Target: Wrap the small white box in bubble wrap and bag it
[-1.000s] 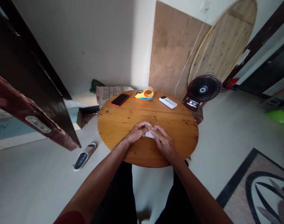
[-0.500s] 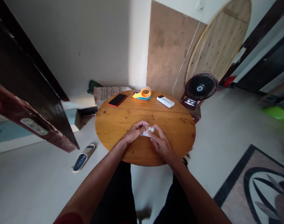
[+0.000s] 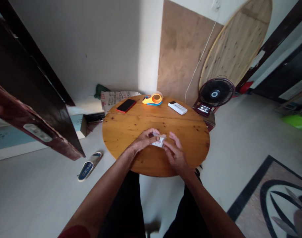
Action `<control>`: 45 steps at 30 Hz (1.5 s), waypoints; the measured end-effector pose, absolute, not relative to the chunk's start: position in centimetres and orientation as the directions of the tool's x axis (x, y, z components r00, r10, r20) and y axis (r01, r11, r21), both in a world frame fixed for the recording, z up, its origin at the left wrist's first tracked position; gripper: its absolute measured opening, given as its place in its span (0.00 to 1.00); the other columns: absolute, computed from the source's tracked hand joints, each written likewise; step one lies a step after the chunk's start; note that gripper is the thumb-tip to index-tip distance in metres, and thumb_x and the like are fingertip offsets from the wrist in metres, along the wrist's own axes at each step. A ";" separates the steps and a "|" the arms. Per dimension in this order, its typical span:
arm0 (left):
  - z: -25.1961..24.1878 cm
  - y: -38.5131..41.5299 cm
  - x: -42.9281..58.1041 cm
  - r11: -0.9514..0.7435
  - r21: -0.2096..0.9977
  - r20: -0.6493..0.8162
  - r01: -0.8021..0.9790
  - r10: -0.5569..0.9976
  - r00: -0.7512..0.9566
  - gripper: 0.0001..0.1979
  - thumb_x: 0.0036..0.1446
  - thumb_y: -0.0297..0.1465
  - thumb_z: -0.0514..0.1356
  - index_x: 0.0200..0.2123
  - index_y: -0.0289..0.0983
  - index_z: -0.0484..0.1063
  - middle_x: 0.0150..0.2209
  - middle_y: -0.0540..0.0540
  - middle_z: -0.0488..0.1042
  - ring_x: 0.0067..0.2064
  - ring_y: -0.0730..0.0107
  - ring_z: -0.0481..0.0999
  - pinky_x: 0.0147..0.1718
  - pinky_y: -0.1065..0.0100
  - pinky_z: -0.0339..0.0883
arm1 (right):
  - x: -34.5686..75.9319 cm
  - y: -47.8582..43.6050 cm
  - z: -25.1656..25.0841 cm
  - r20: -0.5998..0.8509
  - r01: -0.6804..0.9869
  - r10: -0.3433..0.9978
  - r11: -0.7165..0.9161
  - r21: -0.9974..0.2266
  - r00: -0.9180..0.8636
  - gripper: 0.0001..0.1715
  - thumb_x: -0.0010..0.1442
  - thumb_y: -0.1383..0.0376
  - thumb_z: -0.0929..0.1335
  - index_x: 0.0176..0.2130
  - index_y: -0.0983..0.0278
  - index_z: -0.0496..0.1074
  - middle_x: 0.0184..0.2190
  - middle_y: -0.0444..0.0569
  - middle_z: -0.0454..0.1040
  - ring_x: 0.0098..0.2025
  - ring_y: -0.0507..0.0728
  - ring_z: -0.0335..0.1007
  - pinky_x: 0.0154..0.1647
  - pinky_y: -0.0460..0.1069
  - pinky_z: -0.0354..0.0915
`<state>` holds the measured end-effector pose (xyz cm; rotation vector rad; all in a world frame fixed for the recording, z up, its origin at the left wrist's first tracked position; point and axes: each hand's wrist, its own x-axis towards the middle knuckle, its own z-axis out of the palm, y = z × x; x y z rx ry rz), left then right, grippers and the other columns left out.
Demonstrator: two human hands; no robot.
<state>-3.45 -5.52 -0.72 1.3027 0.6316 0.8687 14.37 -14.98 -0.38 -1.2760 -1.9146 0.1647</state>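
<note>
A small whitish packet (image 3: 159, 141), seemingly wrapped in clear plastic with faint reddish print, is held just above the round wooden table (image 3: 121, 132). My left hand (image 3: 146, 139) is closed on its left side, thumb on top and fingers behind. At the packet's right edge is my right hand (image 3: 175, 152), its fingers spread and slightly blurred. One of its digits lies close to the packet, but whether it touches I cannot tell. What is inside the packet does not show.
Along the table's far side lie a red-edged phone (image 3: 126, 105), an orange and blue tape dispenser (image 3: 152, 99) and a white remote control (image 3: 177, 107). A dark fan (image 3: 214, 94) stands beyond the table at right. A slipper (image 3: 90, 167) lies on the floor at left.
My right hand has loosened from the packet, its fingers spreading and shifting slightly right. The left hand keeps hold of the packet. The whole view has shifted slightly.
</note>
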 end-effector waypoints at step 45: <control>-1.9 -5.2 -4.4 -0.058 0.993 0.108 -0.098 0.755 0.647 0.41 0.45 0.27 0.65 0.63 0.40 0.55 0.54 0.42 0.69 0.52 0.61 0.71 0.54 0.59 0.61 | 13.5 -11.8 -2.1 0.211 0.246 0.977 0.207 -0.947 -0.010 0.36 0.53 0.62 0.70 0.59 0.59 0.59 0.54 0.52 0.69 0.54 0.58 0.68 0.57 0.56 0.63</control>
